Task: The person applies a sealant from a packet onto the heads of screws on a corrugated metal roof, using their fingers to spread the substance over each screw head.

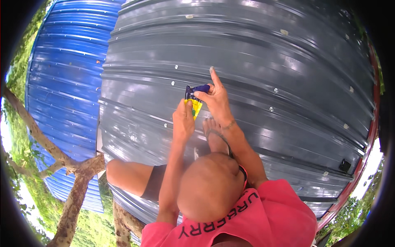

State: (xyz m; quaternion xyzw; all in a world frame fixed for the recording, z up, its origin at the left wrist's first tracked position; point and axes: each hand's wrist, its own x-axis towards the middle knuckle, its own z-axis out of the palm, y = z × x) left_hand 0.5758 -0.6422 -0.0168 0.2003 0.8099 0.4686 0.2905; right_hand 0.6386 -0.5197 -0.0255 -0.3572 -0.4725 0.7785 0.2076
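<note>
My left hand pinches the lower left side of a small dark blue and yellow packet. My right hand grips the packet's dark upper part with its thumb and bent fingers, while its index finger points upward with something pale on the tip. Just below the hands is my bare foot in a sandal on the grey corrugated metal sheeting. My bent knee sits between my forearms, above my pink shirt.
Blue corrugated sheeting lies to the left beside the grey roof. Thick tree branches rise at the lower left, with foliage around and below. A red edge borders the right side, near a small black object. Several fasteners dot the sheets.
</note>
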